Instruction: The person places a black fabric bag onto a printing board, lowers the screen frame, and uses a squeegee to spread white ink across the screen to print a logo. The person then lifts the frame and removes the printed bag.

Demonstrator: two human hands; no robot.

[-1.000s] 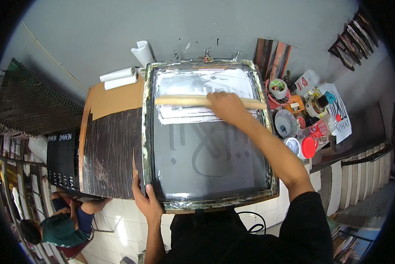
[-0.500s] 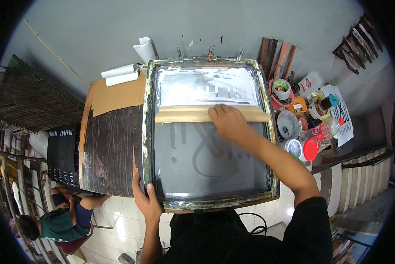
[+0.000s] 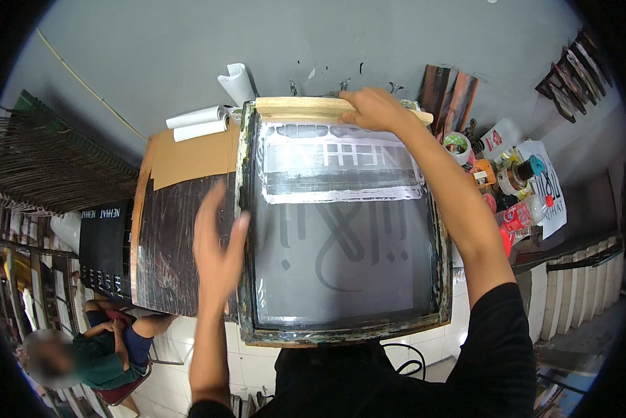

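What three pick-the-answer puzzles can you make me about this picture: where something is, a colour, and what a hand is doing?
1. Where is the wooden squeegee?
A. at the far end of the printing screen
B. on the floor
C. on the cardboard

2. What colour are the paper rolls?
A. red
B. white
C. green

3. What is the left hand doing?
A. gripping the squeegee
B. holding a jar
C. open, by the screen's left edge

Answers: 1 A, the right hand grips it there; 2 B, they look white against the wall; 3 C, its fingers are spread and hold nothing.
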